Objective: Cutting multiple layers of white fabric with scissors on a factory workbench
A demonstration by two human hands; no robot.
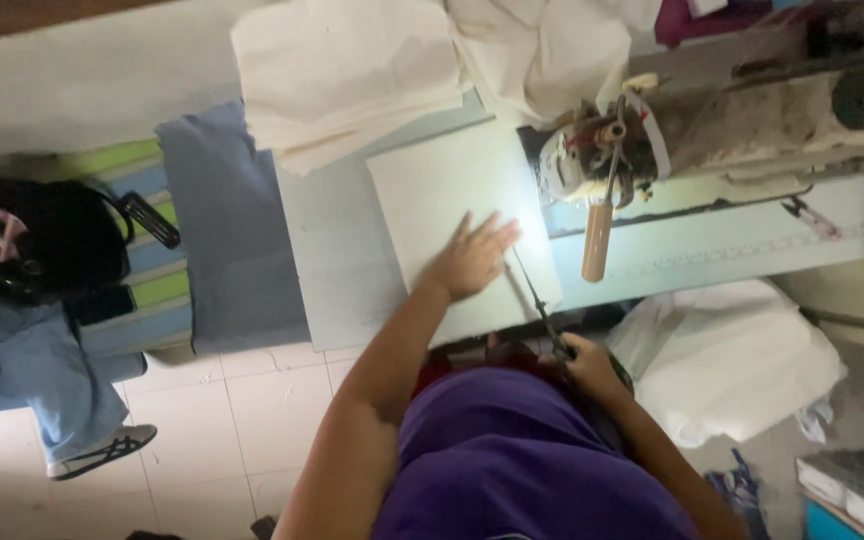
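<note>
Cloth (442, 210) lies flat on the table (332, 280), under the spread fingers of the left hand (472, 260), just short of the machine (612, 150). Right hand (587, 362), near the body, is closed round scissors (537, 300) whose tip points toward those fingers. Best to press evenly and keep blades clear of fingertips.
</note>
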